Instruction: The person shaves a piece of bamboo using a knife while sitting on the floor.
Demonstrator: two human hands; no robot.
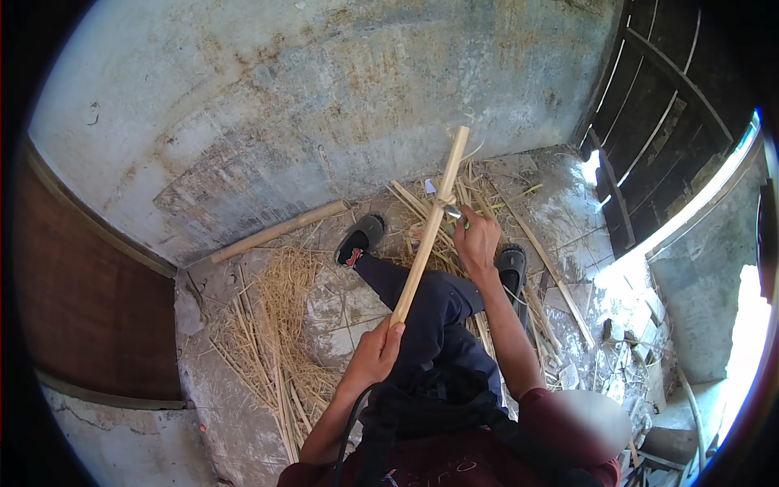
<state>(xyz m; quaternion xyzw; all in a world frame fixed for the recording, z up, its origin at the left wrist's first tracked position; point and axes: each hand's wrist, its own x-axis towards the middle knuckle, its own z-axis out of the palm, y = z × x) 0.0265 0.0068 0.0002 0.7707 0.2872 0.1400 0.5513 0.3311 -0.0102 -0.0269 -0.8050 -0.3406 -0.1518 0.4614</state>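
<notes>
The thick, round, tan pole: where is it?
In the head view, the pole lies left of centre along the foot of the stained grey wall, near a black shoe.

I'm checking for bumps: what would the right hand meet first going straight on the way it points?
Probably the pale stick: it crosses just ahead of the right hand and its knife, though depth is unclear.

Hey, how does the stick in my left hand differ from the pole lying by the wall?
The stick is raised in your left hand, slanting over your leg; the pole lies on the floor by the wall. The stick is pale yellow, the pole a duller brown. Shavings cling to the stick; none show on the pole. Both are long and slender.
</notes>
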